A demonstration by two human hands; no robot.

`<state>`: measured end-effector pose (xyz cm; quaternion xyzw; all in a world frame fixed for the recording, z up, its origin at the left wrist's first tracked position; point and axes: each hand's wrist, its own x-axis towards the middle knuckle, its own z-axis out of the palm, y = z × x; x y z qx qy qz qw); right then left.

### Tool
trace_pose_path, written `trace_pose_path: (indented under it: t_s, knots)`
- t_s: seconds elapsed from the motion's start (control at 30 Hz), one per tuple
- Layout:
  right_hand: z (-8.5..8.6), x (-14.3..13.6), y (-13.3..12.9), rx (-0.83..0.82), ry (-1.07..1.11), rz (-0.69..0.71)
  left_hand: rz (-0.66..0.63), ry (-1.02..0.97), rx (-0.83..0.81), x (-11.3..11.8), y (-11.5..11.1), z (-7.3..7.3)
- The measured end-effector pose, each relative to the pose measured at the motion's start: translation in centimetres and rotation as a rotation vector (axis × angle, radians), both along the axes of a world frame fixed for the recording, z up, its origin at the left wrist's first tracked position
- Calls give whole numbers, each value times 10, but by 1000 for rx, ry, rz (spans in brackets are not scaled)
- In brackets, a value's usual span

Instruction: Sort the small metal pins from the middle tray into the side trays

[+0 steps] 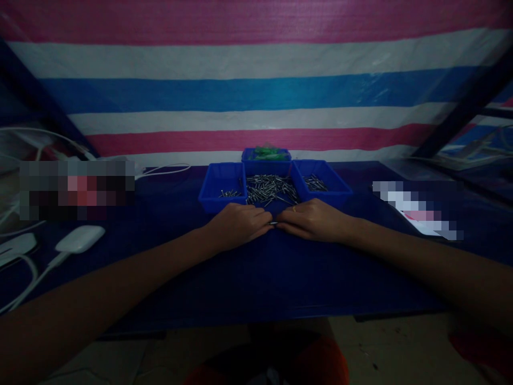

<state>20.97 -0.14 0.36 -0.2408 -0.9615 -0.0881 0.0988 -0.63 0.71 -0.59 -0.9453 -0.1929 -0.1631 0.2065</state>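
Note:
Between my two hands is a small metal pin (273, 223), pinched at its left end by my left hand (243, 225) and at its right end by my right hand (312, 220). Just behind my hands lies a heap of metal pins (270, 188) on the blue table (280, 283). To its left stands a blue bin (222, 179) with a few pins; the right blue bin (324, 179) holds several more. A ring shows on a finger of my right hand.
A third blue bin (245, 156) with green pieces (269, 153) stands at the back. White charger (80, 238) and cables lie left. A blurred flat white object (417, 216) lies right. Striped sheeting (256, 96) hangs behind the table.

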Motion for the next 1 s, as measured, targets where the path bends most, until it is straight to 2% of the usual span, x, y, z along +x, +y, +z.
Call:
trace_pose_path:
  t_s: [0.23,0.7,1.0]
  knots:
    - [3,4,2,34,4,-51,72,12,-42,1,-2,3]
    - [4,7,5,-21,0,-174,142,-24,-107,1,-3,5]
    - [3,7,4,-22,6,-154,161,-24,-55,1,-3,4]
